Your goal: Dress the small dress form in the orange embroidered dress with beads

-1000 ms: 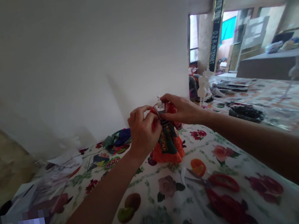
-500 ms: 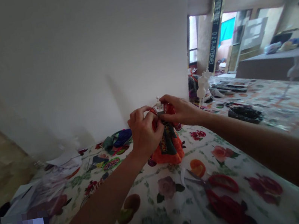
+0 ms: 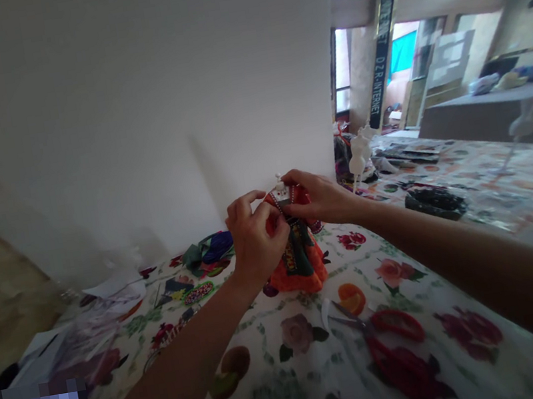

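Observation:
A small dress-form figurine point(image 3: 300, 255) stands on the flowered tablecloth, dressed in an orange-red outfit with a dark green patterned front panel and beaded trim at the neck. Its white neck and knob rise between my hands. My left hand point(image 3: 257, 231) pinches the garment at the left side of the chest, fingers curled. From the other side, my right hand point(image 3: 317, 197) grips the shoulder and chest, thumb at the front. Fingertips of both hands partly cover the bodice. Closer to me lie scissors point(image 3: 396, 331) with red handles, beside a curled white strip point(image 3: 326, 315).
A white panel point(image 3: 143, 124) stands right behind the figurine. Leftward lie blue-green cloth point(image 3: 208, 248), a bead-filled dish point(image 3: 199, 293) and clear plastic with papers point(image 3: 86, 336). Bare white dress forms point(image 3: 359, 156) and a black roll-like item point(image 3: 435, 201) are to the right.
The view has shifted slightly, and the hands and figurine sit a touch further left. Both hands keep nearly the same hold on the garment.

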A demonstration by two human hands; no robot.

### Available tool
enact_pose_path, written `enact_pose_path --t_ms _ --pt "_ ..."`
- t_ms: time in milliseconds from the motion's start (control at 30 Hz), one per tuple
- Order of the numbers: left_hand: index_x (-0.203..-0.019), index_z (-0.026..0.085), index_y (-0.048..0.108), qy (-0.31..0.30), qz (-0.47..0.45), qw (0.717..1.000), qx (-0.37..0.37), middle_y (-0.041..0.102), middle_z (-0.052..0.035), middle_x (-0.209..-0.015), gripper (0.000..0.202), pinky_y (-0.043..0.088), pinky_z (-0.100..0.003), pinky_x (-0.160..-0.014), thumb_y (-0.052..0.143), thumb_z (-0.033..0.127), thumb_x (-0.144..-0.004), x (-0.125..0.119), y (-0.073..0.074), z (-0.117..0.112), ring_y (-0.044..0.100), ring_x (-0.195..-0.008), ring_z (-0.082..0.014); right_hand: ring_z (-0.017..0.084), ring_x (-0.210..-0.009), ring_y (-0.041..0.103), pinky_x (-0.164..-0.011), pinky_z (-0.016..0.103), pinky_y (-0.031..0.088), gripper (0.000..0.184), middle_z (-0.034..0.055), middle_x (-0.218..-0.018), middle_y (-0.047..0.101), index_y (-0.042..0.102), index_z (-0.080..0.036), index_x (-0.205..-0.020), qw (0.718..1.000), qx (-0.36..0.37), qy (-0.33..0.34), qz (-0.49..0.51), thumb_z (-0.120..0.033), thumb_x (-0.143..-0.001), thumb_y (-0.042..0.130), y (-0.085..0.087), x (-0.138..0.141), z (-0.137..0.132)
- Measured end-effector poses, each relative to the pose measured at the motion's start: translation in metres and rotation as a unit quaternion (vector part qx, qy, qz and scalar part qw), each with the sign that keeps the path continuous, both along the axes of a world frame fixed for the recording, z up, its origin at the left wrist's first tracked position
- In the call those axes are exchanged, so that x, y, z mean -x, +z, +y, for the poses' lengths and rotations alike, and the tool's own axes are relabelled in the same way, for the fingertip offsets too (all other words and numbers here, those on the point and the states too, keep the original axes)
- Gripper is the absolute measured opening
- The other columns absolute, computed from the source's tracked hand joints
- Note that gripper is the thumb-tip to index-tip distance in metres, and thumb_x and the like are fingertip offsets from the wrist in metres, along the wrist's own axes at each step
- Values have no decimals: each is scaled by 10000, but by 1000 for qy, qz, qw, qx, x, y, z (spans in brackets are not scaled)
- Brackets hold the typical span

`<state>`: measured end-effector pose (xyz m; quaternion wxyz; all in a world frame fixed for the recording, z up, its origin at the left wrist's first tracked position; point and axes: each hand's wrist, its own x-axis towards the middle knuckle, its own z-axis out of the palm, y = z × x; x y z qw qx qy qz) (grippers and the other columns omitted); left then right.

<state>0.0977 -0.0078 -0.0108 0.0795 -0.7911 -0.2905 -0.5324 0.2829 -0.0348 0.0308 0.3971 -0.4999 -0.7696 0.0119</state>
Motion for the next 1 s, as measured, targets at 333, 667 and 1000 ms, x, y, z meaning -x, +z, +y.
enact_pose_path --t_ms 333,667,1000 --pt "-833 207 652 11 11 1000 -10 613 -90 -1202 68 433 -502 -1005 698 161 -813 0 -2 2 540 -1179 -301 228 -926 611 -844 368 460 369 85 -1050 679 589 -176 -1134 1000 -10 10 1 -331 -806 653 1 2 1" --pt "-930 198 635 -32 42 998 -23 608 -95 -1182 86 430 -486 -1026 693 199 -867 12 -1 3 549 -1162 -279 251 -991 627 -899 399 476 442 110 -1144 684 594 -164 -1228 1000 2 15 -6 -385 -848 644 2 -2 0" --pt "-1003 211 637 -73 27 996 -35 615 -98 -1176 111 452 -449 -1053 552 180 -939 29 11 9 569 -1182 -244 318 -1213 597 -1041 480 457 712 164 -1363 608 523 -179 -1381 1000 14 21 8 -493 -786 757 2 3 -4"
